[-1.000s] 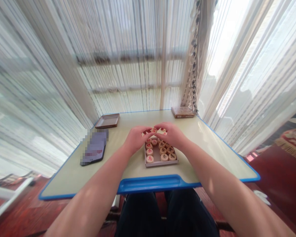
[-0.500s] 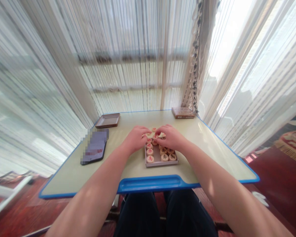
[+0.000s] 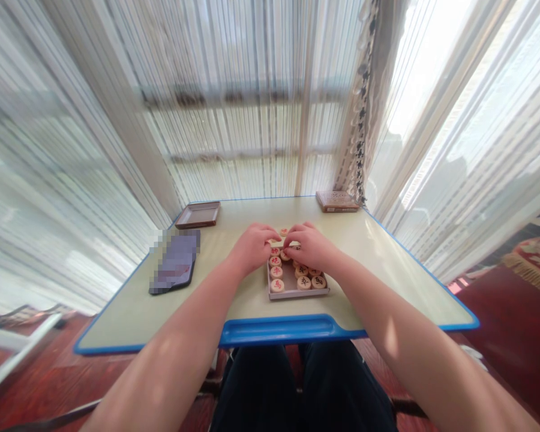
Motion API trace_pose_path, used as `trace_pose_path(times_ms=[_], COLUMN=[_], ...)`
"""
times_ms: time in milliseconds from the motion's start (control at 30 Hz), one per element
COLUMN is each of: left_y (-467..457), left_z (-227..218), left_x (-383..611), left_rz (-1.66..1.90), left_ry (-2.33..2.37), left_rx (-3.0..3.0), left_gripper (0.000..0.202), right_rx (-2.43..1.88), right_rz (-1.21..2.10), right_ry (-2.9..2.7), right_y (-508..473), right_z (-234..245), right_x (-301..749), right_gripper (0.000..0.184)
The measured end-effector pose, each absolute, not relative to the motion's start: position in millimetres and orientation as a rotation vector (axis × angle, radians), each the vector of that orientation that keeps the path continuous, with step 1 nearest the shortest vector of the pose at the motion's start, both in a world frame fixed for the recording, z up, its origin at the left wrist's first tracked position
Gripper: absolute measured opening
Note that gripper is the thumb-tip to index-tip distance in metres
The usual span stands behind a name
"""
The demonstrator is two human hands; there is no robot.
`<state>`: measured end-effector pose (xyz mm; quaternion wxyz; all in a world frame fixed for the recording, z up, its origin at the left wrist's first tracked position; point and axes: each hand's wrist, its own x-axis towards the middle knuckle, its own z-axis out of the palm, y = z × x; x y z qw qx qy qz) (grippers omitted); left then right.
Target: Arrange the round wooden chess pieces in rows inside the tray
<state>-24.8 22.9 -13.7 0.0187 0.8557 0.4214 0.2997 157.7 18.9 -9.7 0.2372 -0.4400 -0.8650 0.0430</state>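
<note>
My left hand (image 3: pixel 254 245) is at the far left corner of a shallow open box (image 3: pixel 297 294). Its fingers and thumb curl around a pale xiangqi piece (image 3: pixel 273 240), mostly covered by them. Over the box's far side, my right hand (image 3: pixel 311 246) is bent in a pinch on a xiangqi piece that its fingers largely hide. Round wooden pieces with red characters, such as a red-marked piece (image 3: pixel 276 285), line the box's left side. Black-marked pieces, among them a black-marked piece (image 3: pixel 303 282), fill the right side, partly under my right hand.
Beyond my hands a loose red-marked piece (image 3: pixel 284 231) lies on the table (image 3: pixel 234 300). A phone (image 3: pixel 175 264), partly blurred out, and an open box lid (image 3: pixel 198 215) are on the left. A closed box (image 3: pixel 337 201) sits at the back right. Sheer curtains hang behind.
The red-marked piece seen between my right fingers is now out of sight. My right fingers have shifted slightly over the box, and my left hand stays close by. The view has tilted a little.
</note>
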Motion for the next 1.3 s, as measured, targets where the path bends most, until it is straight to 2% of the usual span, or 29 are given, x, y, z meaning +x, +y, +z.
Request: trace_pose_path(times_ms=[200,533,867,1300], left_y=[19.5,20.1,22.3,13.1], left_z=[-10.9,-11.1,-12.3,-4.7], left_x=[-24.0,-25.9,-27.4,-27.1], left_rz=[0.878,0.824,0.796,0.750], left_ry=[1.362,1.398,1.428,1.471], left_rx=[2.649,2.693,2.688,2.618], left_gripper=[0.036,0.034,0.037,0.016], right_rx=[-1.300,-1.065,-1.113,-1.138], right_rz=[0.031,0.097,0.108,0.107], right_ry=[-2.345,-2.435,-2.422,-2.422], right_y=[18.2,16.4,20.3,19.8], right_z=[-7.7,-6.9,-8.5,-5.6], right_x=[155.2,159.0,157.3,161.4], right_gripper=[0.016,0.016,0.020,0.020])
